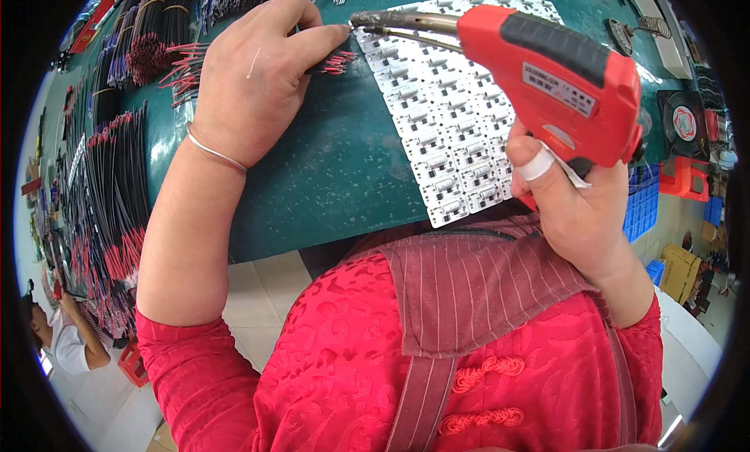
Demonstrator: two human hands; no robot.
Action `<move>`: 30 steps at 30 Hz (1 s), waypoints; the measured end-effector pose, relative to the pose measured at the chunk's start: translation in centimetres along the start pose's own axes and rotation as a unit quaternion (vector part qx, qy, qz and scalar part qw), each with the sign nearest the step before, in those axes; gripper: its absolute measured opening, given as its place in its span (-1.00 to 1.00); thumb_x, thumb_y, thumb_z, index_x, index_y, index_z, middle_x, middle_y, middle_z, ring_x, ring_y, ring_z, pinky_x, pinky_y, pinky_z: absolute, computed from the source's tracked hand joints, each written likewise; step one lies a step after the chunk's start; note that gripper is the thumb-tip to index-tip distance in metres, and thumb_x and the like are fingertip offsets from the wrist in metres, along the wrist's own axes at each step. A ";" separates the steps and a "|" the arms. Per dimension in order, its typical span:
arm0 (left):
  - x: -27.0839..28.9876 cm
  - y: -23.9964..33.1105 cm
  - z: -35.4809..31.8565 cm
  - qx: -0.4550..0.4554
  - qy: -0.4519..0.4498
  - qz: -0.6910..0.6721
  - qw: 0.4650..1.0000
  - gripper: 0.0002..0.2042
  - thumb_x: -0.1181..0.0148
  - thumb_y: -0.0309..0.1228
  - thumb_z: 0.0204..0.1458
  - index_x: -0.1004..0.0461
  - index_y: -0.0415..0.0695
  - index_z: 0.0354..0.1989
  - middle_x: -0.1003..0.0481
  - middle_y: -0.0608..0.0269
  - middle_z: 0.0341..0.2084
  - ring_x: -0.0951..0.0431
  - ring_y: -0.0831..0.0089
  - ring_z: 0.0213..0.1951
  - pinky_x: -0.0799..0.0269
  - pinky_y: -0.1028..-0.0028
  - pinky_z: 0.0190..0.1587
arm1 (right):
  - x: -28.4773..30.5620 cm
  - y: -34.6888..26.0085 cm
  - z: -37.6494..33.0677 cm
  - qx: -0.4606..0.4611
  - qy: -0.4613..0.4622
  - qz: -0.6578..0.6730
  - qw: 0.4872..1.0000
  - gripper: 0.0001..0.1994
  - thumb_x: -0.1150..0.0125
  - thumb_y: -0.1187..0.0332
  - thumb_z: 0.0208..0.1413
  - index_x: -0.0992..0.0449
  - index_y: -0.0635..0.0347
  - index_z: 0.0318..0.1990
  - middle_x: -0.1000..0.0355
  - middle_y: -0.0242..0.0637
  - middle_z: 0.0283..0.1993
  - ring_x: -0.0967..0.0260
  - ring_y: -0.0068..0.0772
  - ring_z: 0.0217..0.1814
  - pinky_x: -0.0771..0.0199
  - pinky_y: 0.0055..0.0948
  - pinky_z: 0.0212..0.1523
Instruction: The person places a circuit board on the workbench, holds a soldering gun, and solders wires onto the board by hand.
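Observation:
My right hand (578, 210), with white tape round its thumb, grips a red and black soldering gun (547, 69). The gun's metal tip points left and reaches my left fingertips. My left hand (250, 85) is closed over a bunch of thin red and black wires (337, 61), whose red ends stick out on both sides of it. What lies right at its fingertips is too small to make out. Beneath the gun, a panel of white circuit boards (445, 132) with small components lies on the green table (336, 163).
Bundles of black wires with red ends (117, 194) line the table's left side, with tied wire bundles (160, 30) behind. A small black fan (683, 124) and a coiled spring holder (644, 28) stand at right. Another person (66, 339) is at far left.

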State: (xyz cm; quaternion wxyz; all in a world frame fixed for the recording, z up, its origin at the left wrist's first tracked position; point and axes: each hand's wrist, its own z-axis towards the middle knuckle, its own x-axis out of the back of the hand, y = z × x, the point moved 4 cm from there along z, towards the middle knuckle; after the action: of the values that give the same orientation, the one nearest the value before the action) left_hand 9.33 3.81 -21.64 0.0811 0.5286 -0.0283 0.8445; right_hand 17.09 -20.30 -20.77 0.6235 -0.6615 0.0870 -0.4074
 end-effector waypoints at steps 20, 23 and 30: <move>1.9 1.7 -1.7 0.048 0.028 0.029 0.998 -0.39 -0.19 -0.74 -0.32 -0.56 -0.02 0.05 -0.42 0.19 -0.34 -0.52 0.25 -0.29 -0.45 0.29 -0.24 | 0.8 -0.9 -1.5 -0.034 0.024 0.079 0.996 -0.71 -0.14 0.39 0.25 -0.38 0.34 0.06 -0.48 -0.14 0.00 -0.33 -0.61 -0.49 -0.39 -0.57 -0.47; 1.1 2.0 -1.5 0.059 0.025 0.023 0.998 -0.30 -0.19 -0.75 -0.33 -0.50 -0.01 0.15 -0.40 0.17 -0.31 -0.51 0.22 -0.30 -0.44 0.28 -0.25 | 0.8 -0.9 -1.9 -0.060 0.030 0.093 0.993 -0.70 -0.13 0.38 0.26 -0.38 0.34 0.07 -0.48 -0.14 -0.01 -0.32 -0.61 -0.50 -0.38 -0.57 -0.48; 0.3 1.6 -2.0 0.003 0.018 0.048 0.999 -0.39 -0.16 -0.73 -0.32 -0.51 -0.08 0.06 -0.43 0.19 -0.30 -0.51 0.20 -0.29 -0.46 0.31 -0.26 | 0.8 -0.7 -1.9 -0.083 0.021 0.115 0.990 -0.69 -0.14 0.37 0.26 -0.37 0.34 0.08 -0.48 -0.13 -0.03 -0.32 -0.60 -0.49 -0.38 -0.57 -0.48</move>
State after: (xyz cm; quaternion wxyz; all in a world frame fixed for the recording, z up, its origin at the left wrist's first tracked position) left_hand 7.19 2.51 -22.16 0.0389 0.5114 -0.0494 0.8571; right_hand 16.06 -22.08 -20.05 0.6068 -0.6882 0.2091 -0.3384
